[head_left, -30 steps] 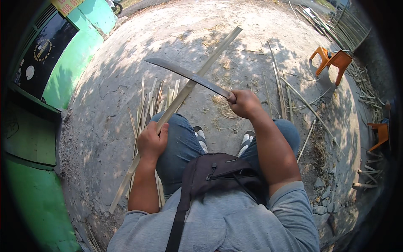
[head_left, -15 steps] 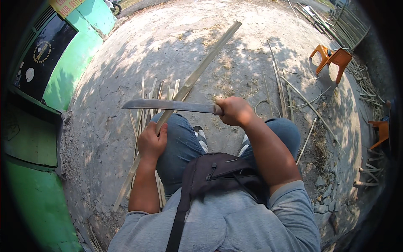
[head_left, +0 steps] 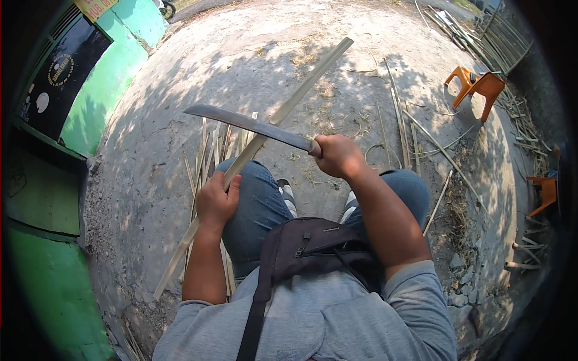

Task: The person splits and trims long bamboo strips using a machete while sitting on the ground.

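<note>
**Blade swings back up over the bamboo strip**

Since a moment ago the knife (head_left: 250,125) has lifted off its level line, its tip now tilted up and away to the person's left, the blade crossing above the bamboo strip (head_left: 283,111). Right hand (head_left: 337,155) is closed tight round the knife's handle, held just past the right knee. Left hand (head_left: 217,201) is wrapped round the bamboo strip, resting on the left thigh, much where it was. That strip runs slantwise, from the ground beside the left leg up and far out over the concrete ground (head_left: 241,54) ahead. Loose slivers (head_left: 208,150) lie fanned out on the ground just left of the strip, under the blade. A dark bag (head_left: 313,246) hangs at the person's lap. Well off to the right of the strip stands an orange plastic chair (head_left: 475,87); a green wall (head_left: 102,84) rises well to its left.
</note>
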{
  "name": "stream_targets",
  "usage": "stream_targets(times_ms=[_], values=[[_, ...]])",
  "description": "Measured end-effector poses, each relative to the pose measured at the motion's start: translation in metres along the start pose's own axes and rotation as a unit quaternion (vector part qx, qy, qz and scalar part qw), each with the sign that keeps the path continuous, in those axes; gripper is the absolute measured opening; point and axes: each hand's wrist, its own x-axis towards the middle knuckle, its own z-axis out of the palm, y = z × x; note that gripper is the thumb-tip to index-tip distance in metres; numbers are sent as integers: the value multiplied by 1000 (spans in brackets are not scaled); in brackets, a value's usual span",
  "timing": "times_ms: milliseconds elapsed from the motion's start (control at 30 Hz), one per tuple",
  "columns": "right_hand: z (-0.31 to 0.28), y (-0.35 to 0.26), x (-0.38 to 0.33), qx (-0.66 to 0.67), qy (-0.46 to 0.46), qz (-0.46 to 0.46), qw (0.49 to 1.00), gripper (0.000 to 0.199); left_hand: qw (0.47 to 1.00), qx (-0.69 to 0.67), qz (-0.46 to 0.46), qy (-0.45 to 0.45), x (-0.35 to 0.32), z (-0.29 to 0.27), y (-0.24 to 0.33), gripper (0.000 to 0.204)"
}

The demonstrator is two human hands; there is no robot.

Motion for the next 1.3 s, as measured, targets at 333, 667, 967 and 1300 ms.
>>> stream_targets(times_ms=[333,667,967,1300], values=[[-11,25,13,24,23,81,996,18,1000,-15,1,-5,1,3,-1,44],[-1,10,4,43,-30,14,999,18,1000,13,-1,-20,2,-2,5,45],[-12,16,10,-6,-8,30,1000,15,1000,-1,3,-12,0,3,-3,46],[-4,28,7,75,-7,80,994,22,999,28,-11,-24,2,-2,5,45]])
